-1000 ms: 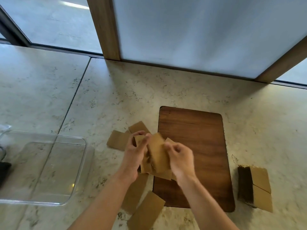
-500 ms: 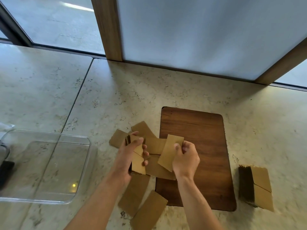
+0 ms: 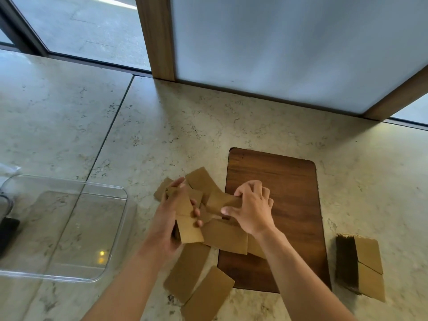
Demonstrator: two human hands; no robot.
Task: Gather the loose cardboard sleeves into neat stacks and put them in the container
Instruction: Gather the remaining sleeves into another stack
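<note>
Several flat brown cardboard sleeves (image 3: 225,236) lie scattered where the wooden board's left edge meets the stone counter. My left hand (image 3: 165,218) grips a small stack of sleeves (image 3: 185,216) held on edge. My right hand (image 3: 251,209) presses down on a loose sleeve (image 3: 220,201) at the board's left edge, fingers curled over it. Two more sleeves (image 3: 199,283) rest on the counter near my forearms. A clear plastic container (image 3: 111,235) stands at the left with nothing in it.
A dark wooden board (image 3: 289,198) lies flat in the middle. A thick stack of sleeves (image 3: 361,265) sits on the counter at the right. A dark object (image 3: 7,230) shows at the far left edge. A wall and window frame run behind.
My right hand has lowered its sleeve from the air onto the pile and now presses on a sleeve there. My left hand keeps its stack, shifted slightly left.
</note>
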